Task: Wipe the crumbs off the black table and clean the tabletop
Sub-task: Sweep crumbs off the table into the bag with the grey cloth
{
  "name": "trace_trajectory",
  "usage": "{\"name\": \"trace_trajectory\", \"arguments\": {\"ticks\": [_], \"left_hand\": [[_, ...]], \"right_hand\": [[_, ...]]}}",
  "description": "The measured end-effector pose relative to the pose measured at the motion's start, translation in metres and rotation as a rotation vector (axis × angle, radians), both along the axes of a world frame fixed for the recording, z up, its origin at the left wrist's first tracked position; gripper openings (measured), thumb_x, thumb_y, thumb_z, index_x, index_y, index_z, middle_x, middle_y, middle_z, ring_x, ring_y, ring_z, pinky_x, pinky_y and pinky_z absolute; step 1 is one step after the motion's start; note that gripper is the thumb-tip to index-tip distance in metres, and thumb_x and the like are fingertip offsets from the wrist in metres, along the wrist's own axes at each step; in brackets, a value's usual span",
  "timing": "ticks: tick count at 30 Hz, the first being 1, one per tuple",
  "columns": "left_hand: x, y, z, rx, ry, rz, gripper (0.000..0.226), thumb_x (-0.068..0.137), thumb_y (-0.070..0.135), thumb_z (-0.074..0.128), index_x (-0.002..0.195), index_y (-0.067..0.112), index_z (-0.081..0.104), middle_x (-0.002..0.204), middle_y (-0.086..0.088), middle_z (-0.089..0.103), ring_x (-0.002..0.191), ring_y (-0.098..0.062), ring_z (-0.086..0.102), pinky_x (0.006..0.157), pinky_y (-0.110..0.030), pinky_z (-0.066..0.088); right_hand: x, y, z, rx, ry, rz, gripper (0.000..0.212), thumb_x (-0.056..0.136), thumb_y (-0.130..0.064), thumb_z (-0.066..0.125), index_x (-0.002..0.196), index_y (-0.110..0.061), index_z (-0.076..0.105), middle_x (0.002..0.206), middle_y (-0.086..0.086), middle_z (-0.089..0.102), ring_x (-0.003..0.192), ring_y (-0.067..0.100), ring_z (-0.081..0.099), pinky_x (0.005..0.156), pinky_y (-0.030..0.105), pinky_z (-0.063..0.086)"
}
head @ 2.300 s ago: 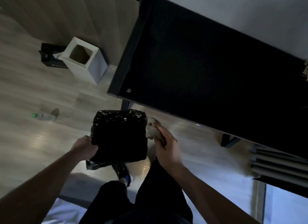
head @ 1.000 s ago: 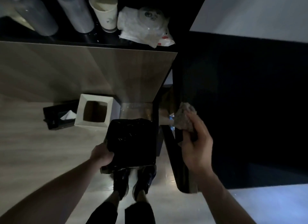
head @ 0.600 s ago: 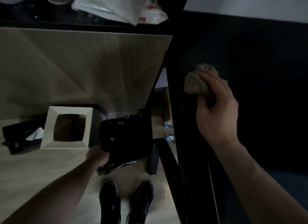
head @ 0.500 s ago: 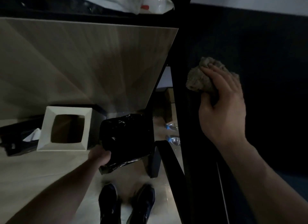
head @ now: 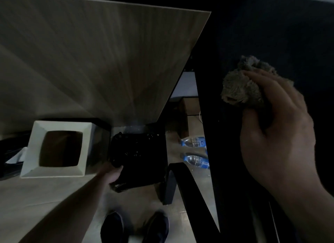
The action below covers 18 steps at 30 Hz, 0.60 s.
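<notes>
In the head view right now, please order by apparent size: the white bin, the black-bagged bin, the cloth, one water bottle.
1. white bin
2. black-bagged bin, looks only slightly smaller
3. cloth, near the camera, so its rank is unsure
4. water bottle

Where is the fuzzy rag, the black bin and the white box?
rag (head: 240,88), head view, on its fluffy middle.
black bin (head: 144,163), head view, on its bag-lined inside.
white box (head: 85,134), head view, on its right rim.
</notes>
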<state>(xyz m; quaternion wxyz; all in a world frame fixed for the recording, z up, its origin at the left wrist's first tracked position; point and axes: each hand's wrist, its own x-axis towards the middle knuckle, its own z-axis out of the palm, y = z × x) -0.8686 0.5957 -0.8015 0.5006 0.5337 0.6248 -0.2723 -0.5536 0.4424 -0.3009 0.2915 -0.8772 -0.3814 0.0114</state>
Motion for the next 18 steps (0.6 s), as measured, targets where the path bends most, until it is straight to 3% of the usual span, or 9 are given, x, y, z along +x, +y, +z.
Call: {"name": "trace_trajectory", "arguments": {"ticks": [2, 6, 8, 11, 14, 18], "left_hand": [[-0.004, -0.002, 0.009, -0.041, -0.046, 0.027, 0.116, 0.051, 0.087, 0.065, 0.144, 0.019, 0.05, 0.136, -0.009, 0.061, 0.121, -0.029, 0.061, 0.103, -0.043, 0.051], [0.029, -0.007, 0.138, 0.067, -0.078, 0.035, 0.106, 0.057, 0.066, 0.084, 0.146, 0.02, 0.049, 0.141, -0.008, 0.058, 0.125, -0.029, 0.057, 0.103, -0.04, 0.049], [0.026, -0.007, 0.165, 0.048, -0.081, 0.055, 0.099, 0.058, 0.061, 0.086, 0.142, 0.017, 0.055, 0.136, -0.01, 0.061, 0.12, -0.029, 0.06, 0.099, -0.039, 0.052], [0.017, -0.004, 0.196, 0.039, 0.023, 0.067, 0.116, 0.044, 0.075, 0.085, 0.138, 0.013, 0.057, 0.13, -0.013, 0.064, 0.114, -0.032, 0.064, 0.095, -0.043, 0.055], [0.012, -0.002, 0.235, 0.085, 0.169, -0.035, 0.096, 0.066, 0.063, 0.082, 0.139, 0.009, 0.054, 0.136, -0.017, 0.06, 0.12, -0.034, 0.06, 0.095, -0.038, 0.054], [0.001, 0.006, 0.263, 0.125, 0.233, -0.174, 0.085, 0.069, 0.062, 0.079, 0.128, 0.003, 0.061, 0.124, -0.019, 0.066, 0.112, -0.034, 0.064, 0.084, -0.034, 0.056]], "right_hand": [[-0.002, 0.001, 0.003, -0.005, -0.001, -0.006, 0.056, 0.09, -0.014, 0.052, 0.144, -0.03, 0.058, 0.148, -0.016, 0.053, 0.145, 0.013, 0.042, 0.122, 0.044, 0.035], [-0.002, 0.001, 0.005, -0.024, 0.011, -0.01, 0.058, 0.089, -0.015, 0.052, 0.145, -0.029, 0.056, 0.151, -0.012, 0.053, 0.148, 0.018, 0.04, 0.124, 0.049, 0.032], [-0.003, 0.0, 0.006, -0.031, 0.009, -0.012, 0.057, 0.09, -0.015, 0.052, 0.146, -0.028, 0.055, 0.151, -0.011, 0.053, 0.148, 0.02, 0.041, 0.122, 0.051, 0.034], [-0.006, 0.0, 0.007, -0.042, 0.017, -0.019, 0.056, 0.091, -0.018, 0.049, 0.146, -0.029, 0.055, 0.151, -0.011, 0.052, 0.149, 0.02, 0.039, 0.122, 0.051, 0.033], [-0.007, 0.0, 0.006, -0.054, 0.021, -0.022, 0.056, 0.092, -0.016, 0.051, 0.146, -0.03, 0.054, 0.151, -0.011, 0.052, 0.149, 0.021, 0.039, 0.121, 0.051, 0.035], [-0.005, -0.004, 0.009, -0.04, 0.02, -0.023, 0.056, 0.091, -0.007, 0.056, 0.144, -0.026, 0.058, 0.148, -0.01, 0.057, 0.145, 0.018, 0.043, 0.12, 0.047, 0.039]]}}
